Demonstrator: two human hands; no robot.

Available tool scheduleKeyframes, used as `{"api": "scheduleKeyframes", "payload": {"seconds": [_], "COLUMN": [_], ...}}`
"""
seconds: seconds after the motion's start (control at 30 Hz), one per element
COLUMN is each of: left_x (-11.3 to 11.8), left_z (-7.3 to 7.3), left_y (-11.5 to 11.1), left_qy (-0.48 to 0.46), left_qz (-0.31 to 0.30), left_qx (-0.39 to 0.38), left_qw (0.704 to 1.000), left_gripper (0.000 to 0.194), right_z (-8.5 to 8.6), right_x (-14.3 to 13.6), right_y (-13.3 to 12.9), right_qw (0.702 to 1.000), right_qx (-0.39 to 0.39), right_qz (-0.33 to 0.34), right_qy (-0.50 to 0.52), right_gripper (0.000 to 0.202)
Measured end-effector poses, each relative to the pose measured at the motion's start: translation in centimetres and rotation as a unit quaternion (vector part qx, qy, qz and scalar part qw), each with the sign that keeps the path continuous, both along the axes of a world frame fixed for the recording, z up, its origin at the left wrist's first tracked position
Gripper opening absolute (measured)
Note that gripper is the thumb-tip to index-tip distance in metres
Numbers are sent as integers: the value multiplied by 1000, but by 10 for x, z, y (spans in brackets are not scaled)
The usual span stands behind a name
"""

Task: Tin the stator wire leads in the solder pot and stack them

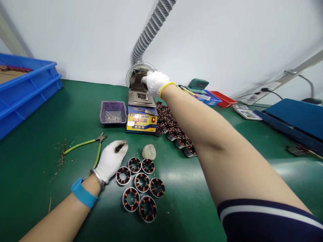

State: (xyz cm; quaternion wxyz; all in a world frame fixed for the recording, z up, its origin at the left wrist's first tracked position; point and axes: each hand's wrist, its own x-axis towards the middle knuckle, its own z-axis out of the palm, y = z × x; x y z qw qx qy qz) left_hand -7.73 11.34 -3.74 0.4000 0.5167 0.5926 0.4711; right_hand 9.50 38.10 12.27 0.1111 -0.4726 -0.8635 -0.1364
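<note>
My left hand [112, 160], in a white glove, rests over the table beside several ring-shaped wound coils [142, 182], its fingers curled together; whether anything is between them is too small to tell. Stretched far forward, my right hand [155, 82], also gloved, is at the round fume hood opening [137, 80], above the solder pot [142, 122] with a lit display. Its fingers are bent, their tips partly hidden against the dark opening. A small whitish round container [149, 152] stands between the coils and the pot. Green-handled cutters [98, 148] lie left of my left hand.
A purple tray [113, 112] with small bits stands left of the pot. More coils [181, 143] are grouped right of it, partly behind my forearm. Blue crates [27, 90] stand far left; a red bin [222, 98] is at the back right. Wire scraps [63, 156] lie near the cutters.
</note>
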Motion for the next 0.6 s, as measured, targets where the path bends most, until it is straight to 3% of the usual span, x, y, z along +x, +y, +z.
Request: {"api": "scheduleKeyframes", "payload": {"seconds": [0.1, 0.2, 0.4, 0.6], "left_x": [1, 1, 1, 0], "left_z": [-1, -1, -2, -1], "left_y": [1, 1, 1, 2], "left_qy": [-6, -7, -1, 7], "left_qz": [-2, -3, -8, -2], "left_qx": [0, 4, 14, 21], "left_qw": [1000, 1000, 1000, 1000], "left_gripper": [42, 41, 39, 40], "right_z": [18, 24, 10, 18], "right_x": [6, 7, -1, 15], "right_y": [-12, -22, -32, -58], "right_qw": [993, 986, 980, 962], "right_qx": [-62, -98, -111, -123], "right_qz": [-94, -133, -121, -85], "right_qy": [-21, 35, 110, 229], "right_gripper": [37, 42, 48, 46]}}
